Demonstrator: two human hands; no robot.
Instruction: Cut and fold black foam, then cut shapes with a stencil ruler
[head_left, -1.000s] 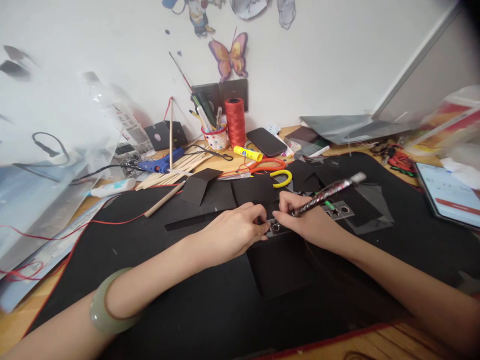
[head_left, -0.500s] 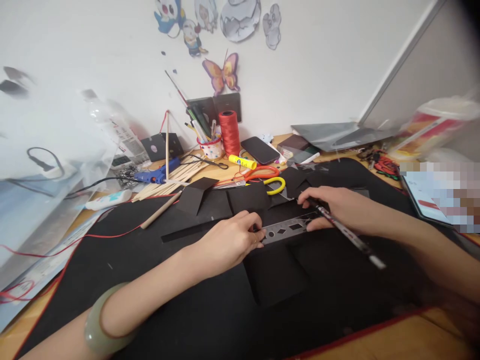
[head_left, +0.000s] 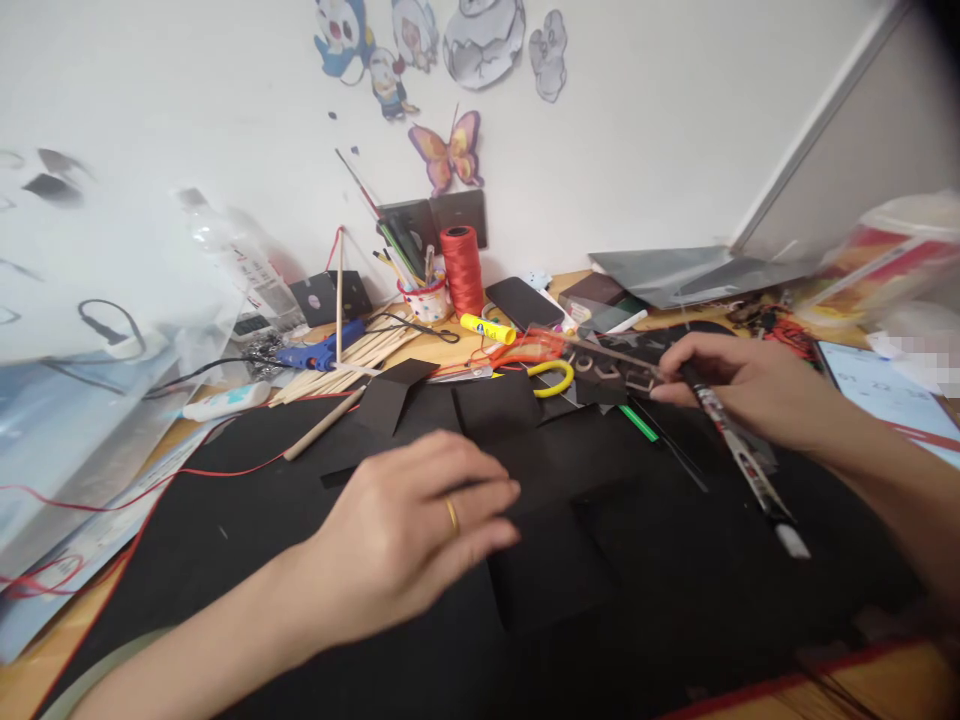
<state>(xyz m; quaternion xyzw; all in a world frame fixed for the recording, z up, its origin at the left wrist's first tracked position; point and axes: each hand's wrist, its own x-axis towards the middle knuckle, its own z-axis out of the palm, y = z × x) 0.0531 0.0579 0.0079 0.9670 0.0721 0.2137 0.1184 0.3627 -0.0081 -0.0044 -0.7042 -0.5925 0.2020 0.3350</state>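
My left hand (head_left: 420,530) is over the black card (head_left: 551,550) on the black mat, its fingers apart and nothing between them. Over the mat's right side, my right hand (head_left: 739,385) has its fingers round a patterned pen (head_left: 739,450) with a pale end. The same hand pinches a clear stencil ruler (head_left: 615,365), which is raised and tilted near the scissors. The scissors (head_left: 551,378) have a yellow and an orange handle loop and lie behind the card. A green strip (head_left: 639,423) lies below the ruler.
Behind are a glue stick (head_left: 487,329), a red thread spool (head_left: 461,270), a pen cup (head_left: 424,298) and a phone (head_left: 523,302). At the left lie wooden sticks (head_left: 319,375), a blue glue gun (head_left: 319,352) and a bottle (head_left: 232,250). A lit screen (head_left: 885,390) is at the right.
My left hand has let go of the ruler and opened, moving left and nearer. My right hand has lifted the ruler off the card and carried it back and right, with the pen still held.
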